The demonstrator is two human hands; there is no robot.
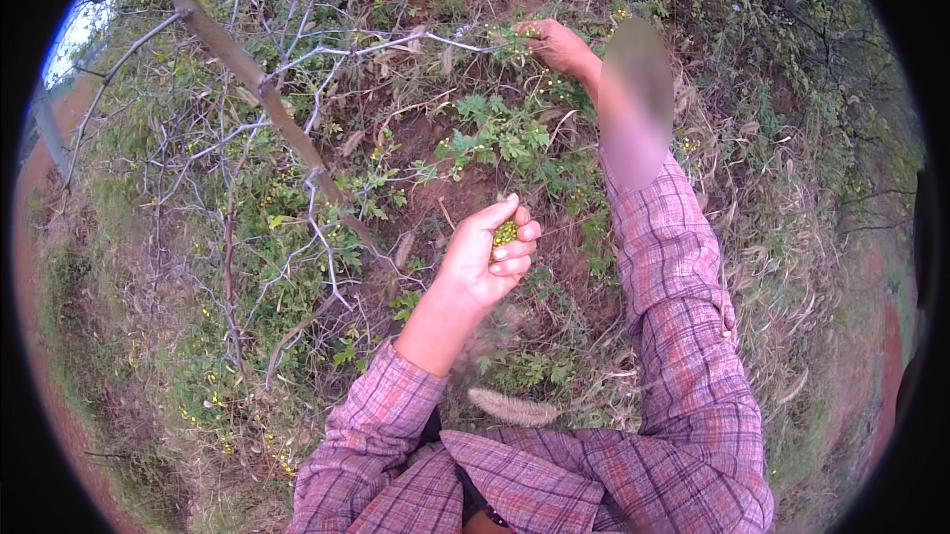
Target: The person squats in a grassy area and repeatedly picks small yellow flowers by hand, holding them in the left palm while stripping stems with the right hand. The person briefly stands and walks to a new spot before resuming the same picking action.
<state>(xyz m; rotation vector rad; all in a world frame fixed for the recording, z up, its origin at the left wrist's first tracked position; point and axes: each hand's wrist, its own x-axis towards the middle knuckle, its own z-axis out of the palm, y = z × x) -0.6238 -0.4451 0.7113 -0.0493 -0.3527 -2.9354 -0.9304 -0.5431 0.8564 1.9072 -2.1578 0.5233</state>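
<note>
My left hand [475, 255] is turned palm up in the middle of the view. Its fingers curl around a small heap of yellow-green flower buds [505, 238]. Farther out, my right hand [562, 50] reaches into the weeds, its fingers pinched on the tip of a budded sprig [503, 38]. The fingertips there are partly covered by leaves and buds. Between the two hands grows a leafy green plant [497, 134] with lobed leaves. A blurred patch hides part of my right wrist and cuff.
A bare tree branch [252, 77] slants down at the left, and its pale side twigs [371, 49] reach toward my right hand. A fuzzy grass seed head [513, 408] lies close to my jacket. Dry grass [749, 237] covers the slope at the right; yellow flowers [278, 460] dot the lower left.
</note>
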